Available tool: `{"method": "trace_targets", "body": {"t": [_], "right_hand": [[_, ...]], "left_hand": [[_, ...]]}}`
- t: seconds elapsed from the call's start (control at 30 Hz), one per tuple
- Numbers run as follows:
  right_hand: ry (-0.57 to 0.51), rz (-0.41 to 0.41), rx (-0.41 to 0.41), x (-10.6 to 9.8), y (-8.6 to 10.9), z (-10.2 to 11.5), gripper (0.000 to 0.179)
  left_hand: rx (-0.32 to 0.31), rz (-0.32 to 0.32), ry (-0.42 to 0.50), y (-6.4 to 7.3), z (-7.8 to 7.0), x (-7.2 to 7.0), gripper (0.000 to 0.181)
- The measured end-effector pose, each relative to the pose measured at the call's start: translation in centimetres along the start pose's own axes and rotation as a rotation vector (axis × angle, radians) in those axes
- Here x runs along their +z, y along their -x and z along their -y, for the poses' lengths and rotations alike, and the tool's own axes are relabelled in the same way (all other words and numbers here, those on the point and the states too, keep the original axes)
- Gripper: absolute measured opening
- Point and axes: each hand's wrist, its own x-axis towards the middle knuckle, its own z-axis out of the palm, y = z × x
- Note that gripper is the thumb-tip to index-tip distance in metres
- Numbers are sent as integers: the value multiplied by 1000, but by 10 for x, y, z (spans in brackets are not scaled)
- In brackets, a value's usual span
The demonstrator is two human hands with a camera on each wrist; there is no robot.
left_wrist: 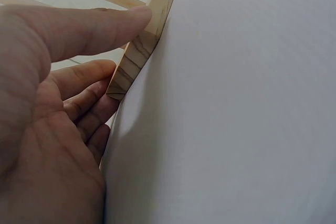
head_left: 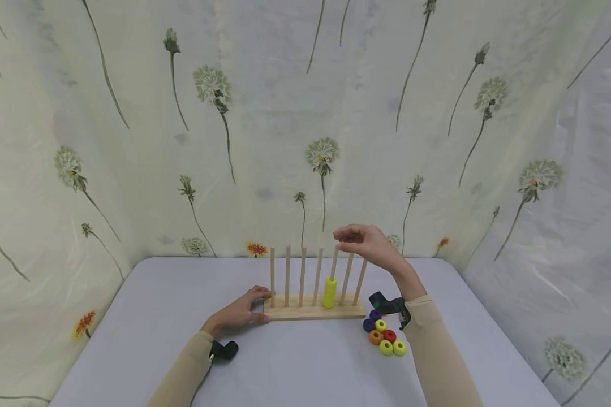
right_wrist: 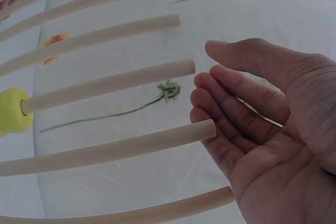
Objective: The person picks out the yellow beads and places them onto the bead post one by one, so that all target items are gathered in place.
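Note:
A wooden peg rack (head_left: 305,314) stands on the table, several upright pegs along its base. Yellow beads (head_left: 330,293) are stacked low on one peg (head_left: 334,263), the third from the right. My left hand (head_left: 238,311) holds the left end of the base, thumb at the front edge and fingers behind; the left wrist view shows the thumb against the wooden base (left_wrist: 135,59). Around the top of the yellow-beaded peg, my right hand (head_left: 370,243) has its thumb and fingers apart. In the right wrist view nothing lies between those fingers, and the peg tip (right_wrist: 186,67) is just beside them.
Loose beads lie to the right of the rack: yellow beads (head_left: 386,347), a red bead (head_left: 389,336), an orange bead (head_left: 375,337) and blue beads (head_left: 369,325). A white table (head_left: 183,282) carries everything. Behind it hangs a dandelion-patterned curtain (head_left: 265,141).

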Motion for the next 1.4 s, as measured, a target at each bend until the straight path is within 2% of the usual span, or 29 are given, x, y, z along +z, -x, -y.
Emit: {"method": "trace_targets", "body": {"t": [0.33, 0.7, 0.8, 1.07, 1.4], "right_hand": [[-54, -19, -24, 0, 4, -3, 39], [-165, -15, -41, -7, 14, 1, 37], [-163, -13, -39, -10, 19, 0, 35], [-176, 45, -48, -11, 42, -5, 31], [-178, 66, 70, -2, 85, -35, 30]], "left_hand": [[-12, 4, -1, 1, -2, 2, 65], [1, 7, 19, 0, -1, -1, 66], [0, 10, 18, -1, -1, -1, 66], [-9, 10, 15, -2, -1, 0, 66], [-25, 1, 15, 0, -3, 1, 65]]}}
